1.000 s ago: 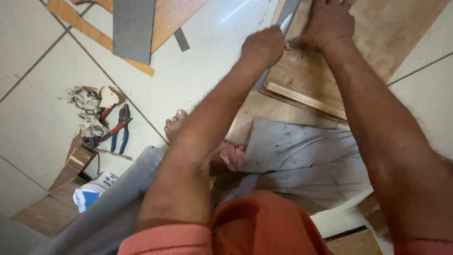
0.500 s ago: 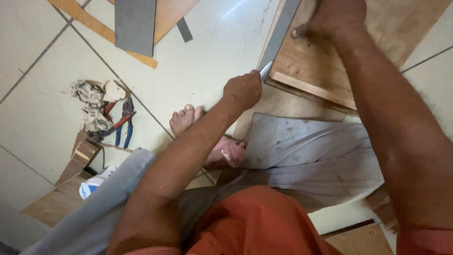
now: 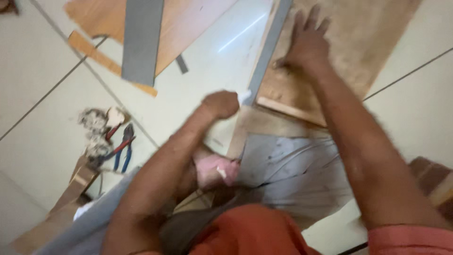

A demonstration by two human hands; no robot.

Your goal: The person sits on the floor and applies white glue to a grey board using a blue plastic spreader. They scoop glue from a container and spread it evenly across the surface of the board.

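My left hand (image 3: 222, 104) is closed around a small tool whose white tip (image 3: 244, 96) pokes out beside the near end of a long grey strip (image 3: 269, 47). The strip lies along the left edge of a light wooden board (image 3: 363, 42) on the tiled floor. My right hand (image 3: 306, 42) rests flat on the board with fingers spread, its thumb against the strip. What kind of tool it is stays blurred. My bare foot (image 3: 214, 170) shows below the left hand.
A second wide grey strip (image 3: 141, 38) lies over another wooden sheet (image 3: 193, 19) at the top left, with a thin wood offcut (image 3: 108, 61) beside it. Red- and blue-handled pliers (image 3: 121, 146) and crumpled scraps (image 3: 94, 127) sit on the left. Wood pieces (image 3: 71, 189) lie at lower left.
My left hand has drawn back toward me along the grey strip, from near the right hand to the strip's near end. The right hand has stayed pressed on the board.
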